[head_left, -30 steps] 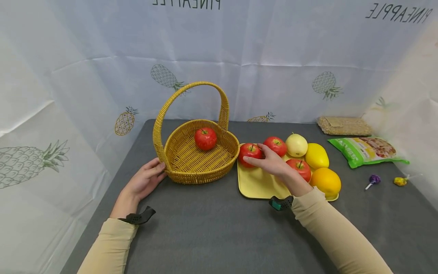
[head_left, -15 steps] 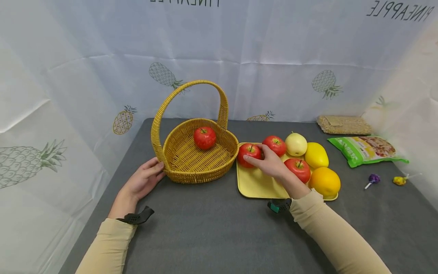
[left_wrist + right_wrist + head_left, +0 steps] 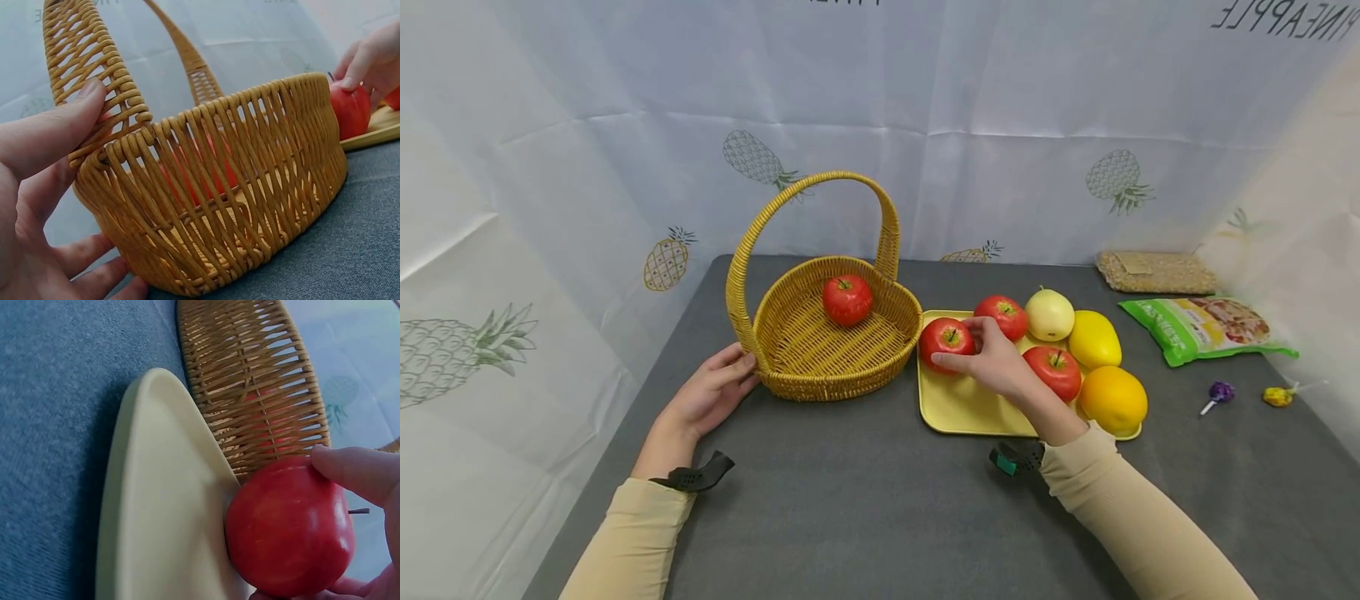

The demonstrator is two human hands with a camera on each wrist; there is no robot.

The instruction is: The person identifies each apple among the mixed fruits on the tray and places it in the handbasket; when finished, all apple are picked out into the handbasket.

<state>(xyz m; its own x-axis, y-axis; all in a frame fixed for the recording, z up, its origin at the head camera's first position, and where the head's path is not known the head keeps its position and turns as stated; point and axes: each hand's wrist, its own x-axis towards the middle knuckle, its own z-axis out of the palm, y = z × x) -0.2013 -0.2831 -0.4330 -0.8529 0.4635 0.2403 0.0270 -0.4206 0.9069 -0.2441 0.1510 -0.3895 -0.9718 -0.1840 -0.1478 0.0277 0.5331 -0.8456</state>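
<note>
right hand (image 3: 1000, 367) fingers grip apple (image 3: 947, 339) on tray (image 3: 958, 408) | left hand (image 3: 707, 398) flat against basket (image 3: 835, 333) | lollipop (image 3: 1217, 393), probably, far right

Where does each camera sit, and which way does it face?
Head: looks forward and down at the table; both forearms, left hand and right hand show.
Left wrist: beside the basket, facing its wall; thumb and fingers show.
Right wrist: low over the tray, facing the basket; fingertips on an apple.
Shared: both wrist views show the basket, tray and that apple.
</note>
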